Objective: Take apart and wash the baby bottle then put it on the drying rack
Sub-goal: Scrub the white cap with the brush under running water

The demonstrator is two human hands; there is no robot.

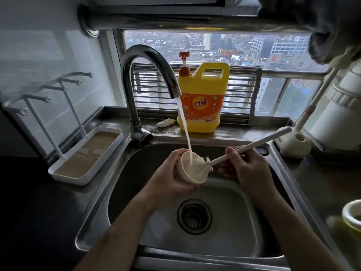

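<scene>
Over the steel sink (230, 222) my left hand (168, 178) grips a small cream cup-shaped bottle part (190, 172), its opening turned up toward the tap. Water runs from the curved faucet (148, 61) straight into it. My right hand (246, 167) holds the white handle of a bottle brush (254, 147), whose bristle head sits inside the part. The white drying rack (86, 153) with upright pegs and a wood-look tray stands on the counter to the left, with nothing on it.
A yellow dish-soap jug (203, 98) with a red pump stands on the ledge behind the sink. A white brush stand (295, 143) and a large white appliance (340, 118) are at the right. A pale-rimmed round container (351, 214) sits at the right edge.
</scene>
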